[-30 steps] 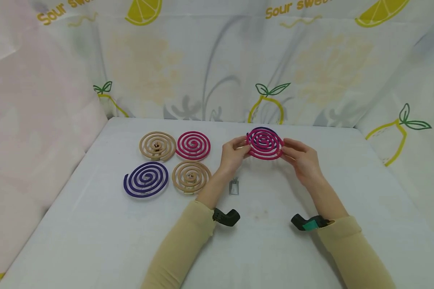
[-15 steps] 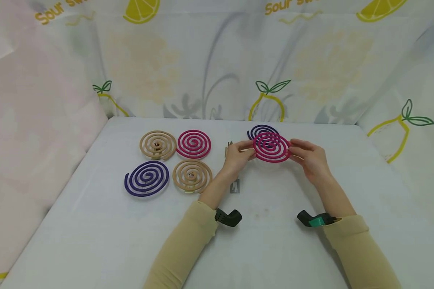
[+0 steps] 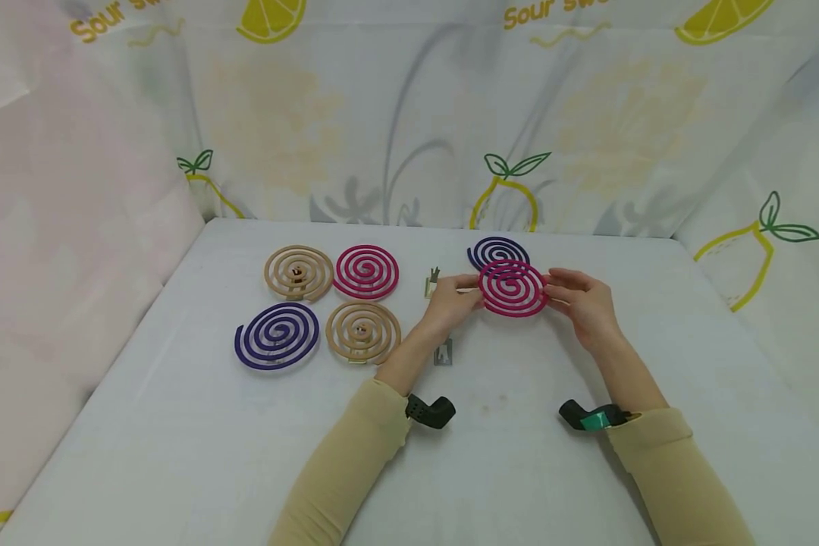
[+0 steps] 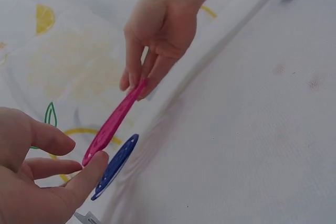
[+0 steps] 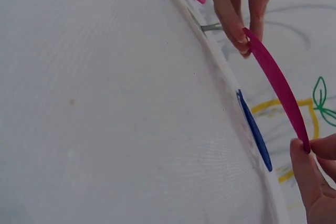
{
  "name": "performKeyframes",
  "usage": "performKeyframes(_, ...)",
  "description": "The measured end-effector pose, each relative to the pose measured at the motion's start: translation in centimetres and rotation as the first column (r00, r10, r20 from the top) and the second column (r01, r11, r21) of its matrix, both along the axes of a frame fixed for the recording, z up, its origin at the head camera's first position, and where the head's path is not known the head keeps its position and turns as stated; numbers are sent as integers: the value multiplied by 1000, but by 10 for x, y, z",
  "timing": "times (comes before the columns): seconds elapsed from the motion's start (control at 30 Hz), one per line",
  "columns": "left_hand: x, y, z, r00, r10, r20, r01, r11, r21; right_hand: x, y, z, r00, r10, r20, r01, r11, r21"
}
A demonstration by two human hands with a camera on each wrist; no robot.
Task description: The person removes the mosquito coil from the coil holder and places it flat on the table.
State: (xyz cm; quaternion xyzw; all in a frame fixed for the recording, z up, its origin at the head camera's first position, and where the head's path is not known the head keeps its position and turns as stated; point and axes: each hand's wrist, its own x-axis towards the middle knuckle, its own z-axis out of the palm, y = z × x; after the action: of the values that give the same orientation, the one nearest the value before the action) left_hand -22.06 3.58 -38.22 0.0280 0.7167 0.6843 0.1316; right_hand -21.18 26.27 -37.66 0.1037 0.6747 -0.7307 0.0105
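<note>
A pink mosquito coil is held in the air by both hands, its flat spiral tilted to face me. My left hand pinches its left edge. On the opposite edge, the fingertips and thumb of my right hand grip the rim. Seen edge-on in the right wrist view, the pink coil looks slightly bowed. Directly behind it is a dark blue coil, partly covered by the pink one. Left of these, a small brass-coloured stand is near my left hand, and a silver stand lies closer in.
On the left of the white table sit two tan coils, another pink coil and a dark blue coil in two rows. Metal stands show beneath some. A lemon-print curtain rises behind.
Both hands have carried the pink coil slightly right and towards me, away from the blue coil, which now shows more. The brass-coloured stand has come into sight beside the left hand.
</note>
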Motion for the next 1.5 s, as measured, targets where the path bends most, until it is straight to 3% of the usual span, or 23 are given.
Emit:
performKeyframes(0.23,-3,-4,-1,999,-47,26,49,995,-81,-1,0,-4,999,-10,51,7,998,66)
performKeyframes(0.57,-10,-16,-5,993,-100,59,106,989,-103,-1,-2,-4,999,28,37,-32,995,91)
performKeyframes(0.7,-11,-18,-7,991,-113,76,121,986,-118,-1,-2,-4,997,35,66,-46,985,167)
performKeyframes(0.83,-10,-19,-6,987,-132,94,140,987,-81,-1,-2,-3,995,39,91,-59,972,229)
performKeyframes(1.0,-9,-19,-4,981,-162,106,170,983,-73,0,-2,-2,992,40,123,-79,939,334)
performKeyframes(1.5,-8,-20,-1,973,-214,85,225,964,-145,0,-1,-2,989,52,139,-105,908,406)
